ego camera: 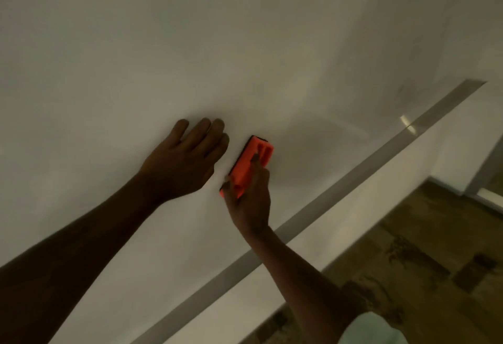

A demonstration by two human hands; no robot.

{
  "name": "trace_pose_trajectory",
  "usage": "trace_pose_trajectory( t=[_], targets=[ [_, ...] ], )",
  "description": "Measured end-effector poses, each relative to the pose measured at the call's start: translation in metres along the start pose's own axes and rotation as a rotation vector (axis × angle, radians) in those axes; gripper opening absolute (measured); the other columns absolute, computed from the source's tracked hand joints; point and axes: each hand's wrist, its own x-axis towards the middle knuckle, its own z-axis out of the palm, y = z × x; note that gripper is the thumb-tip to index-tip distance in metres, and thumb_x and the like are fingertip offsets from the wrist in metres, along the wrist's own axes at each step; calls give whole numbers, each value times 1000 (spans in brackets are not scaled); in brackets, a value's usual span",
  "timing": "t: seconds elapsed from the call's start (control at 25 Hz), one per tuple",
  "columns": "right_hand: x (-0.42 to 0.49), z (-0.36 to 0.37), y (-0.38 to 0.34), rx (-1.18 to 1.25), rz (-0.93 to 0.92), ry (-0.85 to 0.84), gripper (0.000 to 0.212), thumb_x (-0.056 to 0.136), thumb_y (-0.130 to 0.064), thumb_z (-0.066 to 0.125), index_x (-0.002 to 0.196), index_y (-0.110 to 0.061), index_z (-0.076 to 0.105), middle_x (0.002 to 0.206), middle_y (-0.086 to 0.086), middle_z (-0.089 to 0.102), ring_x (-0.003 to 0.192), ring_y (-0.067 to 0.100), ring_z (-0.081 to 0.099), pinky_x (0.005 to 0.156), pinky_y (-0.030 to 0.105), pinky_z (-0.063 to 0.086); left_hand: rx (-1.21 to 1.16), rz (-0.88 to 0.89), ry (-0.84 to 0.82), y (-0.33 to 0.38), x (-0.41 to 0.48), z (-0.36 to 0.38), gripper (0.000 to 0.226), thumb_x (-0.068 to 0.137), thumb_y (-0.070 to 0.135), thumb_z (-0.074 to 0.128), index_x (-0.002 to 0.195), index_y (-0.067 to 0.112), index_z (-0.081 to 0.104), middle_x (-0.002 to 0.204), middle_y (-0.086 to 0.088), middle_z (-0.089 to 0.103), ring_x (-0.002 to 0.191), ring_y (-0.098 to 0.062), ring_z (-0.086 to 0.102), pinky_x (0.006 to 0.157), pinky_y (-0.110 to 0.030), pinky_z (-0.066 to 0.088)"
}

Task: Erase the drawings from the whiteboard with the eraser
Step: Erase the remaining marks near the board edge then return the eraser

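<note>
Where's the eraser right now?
Head view, centre: the orange eraser is held by the right hand against the whiteboard, beside the left hand.

Your view is dim and low in contrast, with a warm grey cast over the whole whiteboard (136, 44). Both hands read almost as silhouettes: the left hand (185, 158) and the right hand (249, 202) show little surface detail. The orange eraser (249, 165) is the only saturated colour you get. A soft, broad shadow lies on the board just right of the eraser. A small bright glint sits on the grey frame (408, 123) at the right. Everything is slightly soft, the patterned floor (422, 262) smeared. The frame's straight edge runs tilted and bows slightly toward the corner, as wide lenses do.
</note>
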Motion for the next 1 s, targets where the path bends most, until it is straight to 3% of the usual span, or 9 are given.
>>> trace_pose_trajectory(
  t=[0.08, 0.12, 0.28, 0.36, 0.48, 0.72, 0.84, 1.0],
  targets=[
    [-15, 5, 25, 98, 209, 111, 78, 95, -43, 61, 155, -11, 22, 143, 17, 48, 118, 28, 59, 92, 31, 56, 2, -7, -26, 5, -34, 2, 48, 92, 23, 54, 135, 4, 55, 149, -21, 45, 128, -39, 45, 99, -55, 37],
    [-25, 7, 39, 133, 363, 163, 79, 96, -39, 59, 156, -10, 16, 145, 20, 47, 122, 37, 58, 96, 41, 55, 5, -16, -34, 7, -48, 2, 48, 92, 24, 54, 136, 4, 55, 150, -21, 44, 129, -39, 44, 100, -56, 37],
    [-62, 20, 65, 212, 802, 215, 80, 100, -33, 55, 159, -13, 4, 143, 23, 50, 122, 45, 56, 100, 47, 49, 50, 8, -38, 20, -66, 3, 51, 91, 28, 56, 137, 4, 55, 149, -22, 46, 129, -39, 45, 99, -55, 37],
    [-82, 38, 49, 262, 752, 158, 87, 97, -43, 58, 159, -20, 1, 146, 18, 50, 124, 39, 57, 103, 40, 49, 70, 7, -25, 21, -65, 4, 51, 91, 30, 56, 136, 5, 56, 148, -22, 49, 129, -39, 45, 98, -54, 38],
    [-131, 66, 9, 308, 463, 11, 93, 87, -63, 62, 156, -30, 9, 149, 3, 46, 126, 18, 56, 101, 29, 54, 72, 7, -9, 20, -67, 6, 51, 92, 31, 54, 136, 4, 55, 148, -23, 48, 129, -40, 44, 98, -53, 37],
    [-145, 64, 28, 80, 326, -74, 82, 89, -39, 71, 152, -11, 26, 143, 11, 47, 125, 22, 54, 97, 32, 55, 18, 61, -64, 34, -96, 8, 51, 89, 28, 55, 134, 5, 57, 148, -22, 49, 132, -39, 41, 104, -56, 33],
    [-157, 52, 46, 24, 431, -85, 89, 86, -45, 73, 154, -14, 23, 144, 11, 47, 125, 26, 54, 96, 31, 53, -14, 89, -94, 52, -127, 9, 53, 88, 27, 56, 135, 3, 55, 150, -23, 48, 137, -41, 40, 112, -57, 29],
    [-170, 29, 83, -93, 666, -176, 98, 84, -48, 73, 155, -10, 18, 144, 17, 48, 128, 37, 53, 104, 42, 49, -67, 38, -124, 58, -133, 14, 53, 87, 23, 57, 136, 2, 53, 154, -25, 40, 143, -42, 32, 120, -58, 16]
  ],
)
